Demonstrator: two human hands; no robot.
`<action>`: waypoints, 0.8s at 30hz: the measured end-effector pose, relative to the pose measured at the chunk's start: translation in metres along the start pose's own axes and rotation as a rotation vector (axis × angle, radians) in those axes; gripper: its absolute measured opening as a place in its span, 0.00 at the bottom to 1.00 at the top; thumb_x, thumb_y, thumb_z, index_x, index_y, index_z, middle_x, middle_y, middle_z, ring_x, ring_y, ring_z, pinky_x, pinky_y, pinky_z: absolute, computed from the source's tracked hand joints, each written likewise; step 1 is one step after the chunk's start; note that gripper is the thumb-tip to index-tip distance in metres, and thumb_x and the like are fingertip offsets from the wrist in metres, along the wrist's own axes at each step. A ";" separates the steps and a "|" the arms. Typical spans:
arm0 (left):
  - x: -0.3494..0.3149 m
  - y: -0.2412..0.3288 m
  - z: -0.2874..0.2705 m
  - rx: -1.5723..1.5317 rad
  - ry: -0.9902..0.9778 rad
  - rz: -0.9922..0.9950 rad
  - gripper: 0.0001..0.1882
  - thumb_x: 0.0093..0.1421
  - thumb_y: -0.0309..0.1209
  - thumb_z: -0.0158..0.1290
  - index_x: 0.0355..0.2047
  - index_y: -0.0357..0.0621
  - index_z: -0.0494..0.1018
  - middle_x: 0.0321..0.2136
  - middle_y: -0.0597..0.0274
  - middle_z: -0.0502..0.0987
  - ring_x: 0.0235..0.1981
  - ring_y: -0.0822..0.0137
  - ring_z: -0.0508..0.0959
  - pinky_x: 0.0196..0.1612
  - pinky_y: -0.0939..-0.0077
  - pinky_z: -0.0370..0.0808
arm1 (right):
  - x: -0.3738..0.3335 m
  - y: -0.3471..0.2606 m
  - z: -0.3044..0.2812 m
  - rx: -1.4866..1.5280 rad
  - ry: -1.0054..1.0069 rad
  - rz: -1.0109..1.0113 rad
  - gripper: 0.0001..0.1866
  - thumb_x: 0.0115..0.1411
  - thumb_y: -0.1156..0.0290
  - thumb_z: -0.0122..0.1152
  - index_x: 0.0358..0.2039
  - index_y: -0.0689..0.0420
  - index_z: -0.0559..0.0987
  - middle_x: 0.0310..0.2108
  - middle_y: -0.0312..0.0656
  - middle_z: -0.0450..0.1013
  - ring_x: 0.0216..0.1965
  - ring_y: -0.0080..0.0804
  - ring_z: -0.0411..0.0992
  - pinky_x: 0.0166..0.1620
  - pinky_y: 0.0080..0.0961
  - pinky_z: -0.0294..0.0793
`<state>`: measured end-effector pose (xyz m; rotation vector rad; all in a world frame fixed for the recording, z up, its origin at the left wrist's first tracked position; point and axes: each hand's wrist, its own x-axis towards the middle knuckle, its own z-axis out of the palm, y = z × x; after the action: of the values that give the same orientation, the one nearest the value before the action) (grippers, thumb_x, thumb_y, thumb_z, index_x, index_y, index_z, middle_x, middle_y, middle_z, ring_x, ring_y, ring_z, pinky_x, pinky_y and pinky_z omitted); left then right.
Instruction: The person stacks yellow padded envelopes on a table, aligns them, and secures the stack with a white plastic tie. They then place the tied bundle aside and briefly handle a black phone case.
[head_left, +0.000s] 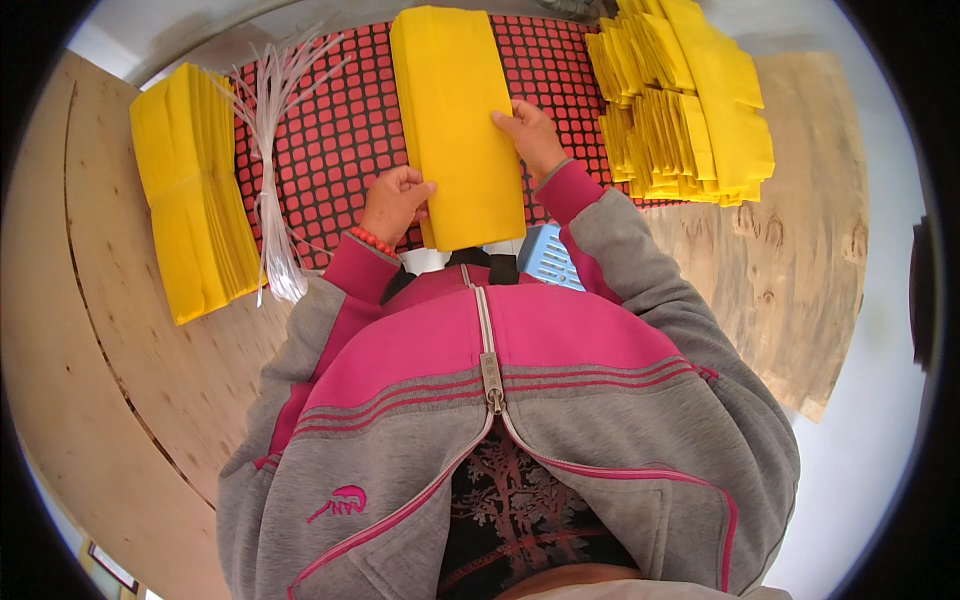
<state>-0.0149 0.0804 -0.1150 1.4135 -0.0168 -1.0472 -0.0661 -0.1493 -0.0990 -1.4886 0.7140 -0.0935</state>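
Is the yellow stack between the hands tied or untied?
Apparently untied: the yellow stack shows no strip across its upper face; the left hand and right hand touch its edges. Its underside is hidden.

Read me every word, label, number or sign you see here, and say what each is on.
Grey-and-pink jacket: pink emblem with a few letters on the wearer's left side; I won't copy them out.
Zipper pull: small marks, too small to read.
Yellow stack between the left hand and right hand: no lettering visible.
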 end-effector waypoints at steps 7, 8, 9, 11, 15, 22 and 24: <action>0.000 -0.004 0.000 -0.029 0.060 0.034 0.07 0.58 0.27 0.55 0.34 0.39 0.71 0.24 0.67 0.76 0.23 0.78 0.75 0.25 0.86 0.71 | -0.008 -0.012 0.004 -0.067 0.005 -0.030 0.13 0.62 0.67 0.56 0.43 0.63 0.75 0.29 0.35 0.74 0.28 0.17 0.70 0.29 0.16 0.68; 0.001 -0.004 0.000 -0.029 0.067 0.032 0.07 0.58 0.27 0.55 0.34 0.39 0.71 0.24 0.67 0.76 0.23 0.78 0.75 0.26 0.86 0.71 | -0.008 -0.012 0.003 -0.083 -0.001 -0.032 0.13 0.62 0.67 0.57 0.43 0.63 0.75 0.29 0.35 0.75 0.28 0.18 0.71 0.29 0.16 0.69; 0.001 -0.004 -0.001 -0.009 0.067 0.036 0.07 0.58 0.28 0.56 0.34 0.38 0.71 0.24 0.67 0.76 0.23 0.78 0.75 0.26 0.86 0.71 | -0.007 -0.011 0.002 -0.099 -0.006 -0.035 0.13 0.62 0.67 0.57 0.43 0.63 0.75 0.30 0.35 0.75 0.28 0.18 0.71 0.29 0.16 0.69; 0.001 -0.004 -0.003 0.032 0.066 0.044 0.08 0.58 0.28 0.56 0.35 0.38 0.71 0.24 0.66 0.76 0.23 0.78 0.75 0.26 0.85 0.71 | -0.005 -0.006 -0.002 -0.137 -0.014 -0.033 0.14 0.62 0.67 0.57 0.43 0.63 0.75 0.30 0.35 0.75 0.28 0.18 0.71 0.29 0.16 0.69; 0.002 -0.005 -0.008 0.112 0.082 0.051 0.09 0.58 0.30 0.56 0.35 0.38 0.72 0.25 0.66 0.77 0.24 0.77 0.75 0.27 0.84 0.70 | 0.002 0.006 -0.008 -0.255 -0.025 -0.099 0.15 0.61 0.65 0.58 0.42 0.63 0.75 0.28 0.34 0.75 0.27 0.18 0.71 0.29 0.17 0.70; -0.003 -0.014 -0.017 0.265 0.225 0.152 0.11 0.58 0.33 0.57 0.36 0.37 0.73 0.29 0.64 0.77 0.29 0.76 0.76 0.31 0.83 0.71 | -0.003 0.018 -0.025 -0.585 0.031 -0.278 0.15 0.57 0.60 0.59 0.37 0.59 0.78 0.30 0.43 0.77 0.31 0.34 0.76 0.36 0.30 0.74; -0.002 -0.016 -0.018 0.304 0.295 0.217 0.14 0.57 0.33 0.58 0.36 0.33 0.73 0.30 0.60 0.78 0.30 0.74 0.77 0.32 0.81 0.73 | -0.004 0.020 -0.026 -0.600 0.056 -0.280 0.15 0.57 0.60 0.59 0.38 0.59 0.78 0.31 0.44 0.78 0.33 0.36 0.76 0.37 0.31 0.74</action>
<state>-0.0153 0.0989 -0.1307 1.7873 -0.1162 -0.6685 -0.0895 -0.1679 -0.1135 -2.1656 0.5992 -0.1424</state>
